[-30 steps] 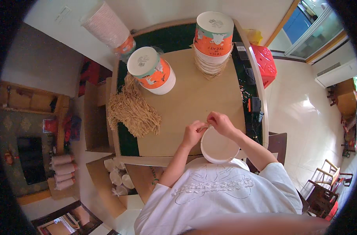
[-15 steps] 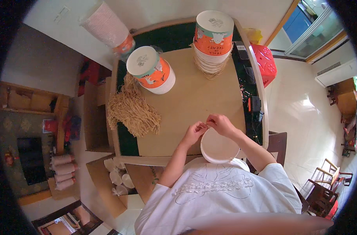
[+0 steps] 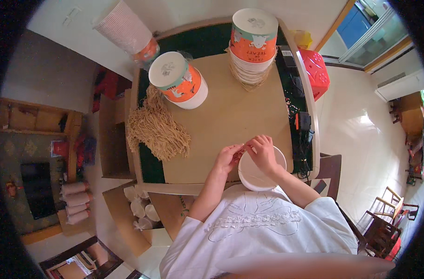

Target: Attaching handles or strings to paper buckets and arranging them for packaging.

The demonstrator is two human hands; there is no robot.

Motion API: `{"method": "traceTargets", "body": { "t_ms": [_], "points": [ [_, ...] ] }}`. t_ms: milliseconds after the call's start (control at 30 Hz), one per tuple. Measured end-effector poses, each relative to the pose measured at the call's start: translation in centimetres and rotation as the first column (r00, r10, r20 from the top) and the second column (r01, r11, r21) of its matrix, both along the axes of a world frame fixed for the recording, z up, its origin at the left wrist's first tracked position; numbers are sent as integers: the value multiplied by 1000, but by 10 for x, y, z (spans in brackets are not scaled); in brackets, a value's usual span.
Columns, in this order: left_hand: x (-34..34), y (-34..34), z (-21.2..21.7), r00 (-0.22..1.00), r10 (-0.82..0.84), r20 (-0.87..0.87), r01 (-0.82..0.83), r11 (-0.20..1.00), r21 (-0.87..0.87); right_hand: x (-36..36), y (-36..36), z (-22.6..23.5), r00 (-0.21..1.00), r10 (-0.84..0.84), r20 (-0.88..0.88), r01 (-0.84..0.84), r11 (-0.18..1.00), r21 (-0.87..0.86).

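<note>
Bucket, round, white inside, thin paperboard by the look of it [image 3: 250,179]: mouth up, right at my shirt front, overlapping the near table edge from my angle. Can't tell if table or lap carries it.
Feel: I'd bet light and springy; walls would dent or crease under a hard squeeze. Slick surface, maybe, so no death grip needed.
Best hold: rim for stiffness, or a flat palm on the outer wall. I'd stay off the middle of the wall with single fingertips.
Left hand [image 3: 227,157]: just outside the rim's far left, fingers curled, tips meeting the other hand's. Can't see how tightly they're closed or what's between.
Right hand [image 3: 263,153]: over the mouth, fingers bent, tips bunched at that same spot. Too small to tell if they've got anything.
Twine, tan, loose shaggy bundle [image 3: 160,132]: off to my left, touched by neither hand. Looks soft and tangle-prone; one strand by its end, I'd say.
Bucket stacks: orange-and-green printed paper, upside down, the shorter one [image 3: 180,88] beside the twine, the taller one [image 3: 254,44] farther back with tan strands round its lower part.
Cardboard, flat brown sheet [image 3: 226,111]: under both stacks.
</note>
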State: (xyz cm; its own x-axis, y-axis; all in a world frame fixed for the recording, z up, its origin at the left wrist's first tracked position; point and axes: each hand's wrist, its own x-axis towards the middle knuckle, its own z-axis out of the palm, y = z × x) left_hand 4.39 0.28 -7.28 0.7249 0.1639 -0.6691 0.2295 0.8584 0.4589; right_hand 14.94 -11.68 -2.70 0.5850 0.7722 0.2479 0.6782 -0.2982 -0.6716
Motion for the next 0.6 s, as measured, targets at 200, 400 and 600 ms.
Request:
{"method": "traceTargets", "body": {
  "t_ms": [200,400,600],
  "points": [
    [-5,2,-5,1000,26,-2,-26,1000,-3,-10,-2,4,990,-13,141,11,1000,18],
    [-3,-1,7,998,56,-4,-56,998,31,-9,-9,8,989,25,144,-23,1000,-10],
    [-8,2,6,1000,0,-26,4,988,155,14,-1,22,975,71,-211,-105,982,-155]
  ]
}}
